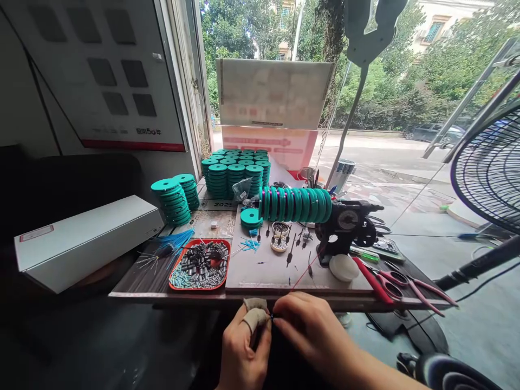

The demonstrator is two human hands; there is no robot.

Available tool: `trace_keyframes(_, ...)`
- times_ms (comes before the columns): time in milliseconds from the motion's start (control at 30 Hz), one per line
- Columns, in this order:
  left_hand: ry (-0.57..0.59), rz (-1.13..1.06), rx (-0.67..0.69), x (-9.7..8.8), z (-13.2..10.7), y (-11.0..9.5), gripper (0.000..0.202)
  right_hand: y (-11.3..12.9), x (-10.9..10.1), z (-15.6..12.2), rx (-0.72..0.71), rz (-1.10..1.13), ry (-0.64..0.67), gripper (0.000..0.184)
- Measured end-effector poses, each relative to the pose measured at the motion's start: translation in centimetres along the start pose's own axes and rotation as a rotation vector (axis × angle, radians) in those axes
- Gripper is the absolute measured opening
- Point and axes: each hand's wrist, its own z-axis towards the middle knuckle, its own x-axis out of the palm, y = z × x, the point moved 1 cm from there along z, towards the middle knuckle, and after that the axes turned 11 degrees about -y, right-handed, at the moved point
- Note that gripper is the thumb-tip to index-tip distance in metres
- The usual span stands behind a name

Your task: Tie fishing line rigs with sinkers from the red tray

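My left hand and my right hand meet just below the table's front edge. Both pinch a tiny dark piece on a thin red line. A pale wrap covers one left fingertip. The line runs up to a black winding machine that carries a row of teal spools on its shaft. A grey work mat lies in front of the hands, with small dark rigs and blue tube bits scattered on it.
A red tray of small metal sleeves sits left of the mat. Stacks of teal spools stand behind. Red-handled scissors lie at right, a white box at left, a fan at far right.
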Motion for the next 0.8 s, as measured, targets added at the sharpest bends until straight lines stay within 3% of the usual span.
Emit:
trace_keyframes(133, -0.002, -0.015, -0.052, 0.1, -0.2, 0.5, 0.009, 0.0, 1.4, 0.0, -0.158, -0.084, -0.161, 0.013)
trace_keyframes(267, 0.039, -0.094, -0.186, 0.1, -0.2, 0.1, 0.013, -0.2, 2.0, -0.1, -0.218, -0.090, -0.215, 0.038)
trace_keyframes(433, 0.063, -0.241, -0.362, -0.1, 0.3, -0.9, 0.019, -0.5, 0.7, -0.6, 0.140, 0.304, 0.004, 0.039)
trace_keyframes(500, 0.101, -0.325, -0.447, -0.1, 0.4, -0.9, 0.022, -0.9, 0.2, -1.3, 0.155, 0.371, 0.085, 0.042)
trace_keyframes(600, 0.161, -0.423, -0.619, 0.0, 0.5, -0.8, 0.023, -1.8, 0.0, -2.3, -0.185, 0.220, 0.096, 0.038)
trace_keyframes(700, 0.194, -0.427, -0.799, 0.2, 0.7, -0.6, 0.024, -2.4, 0.5, -2.9, -0.571, -0.043, -0.028, 0.040)
trace_keyframes(800, 0.211, -0.390, -0.713, 0.2, 0.9, -0.8, 0.023, -2.2, 1.1, -2.9, -0.715, -0.134, -0.093, 0.043)
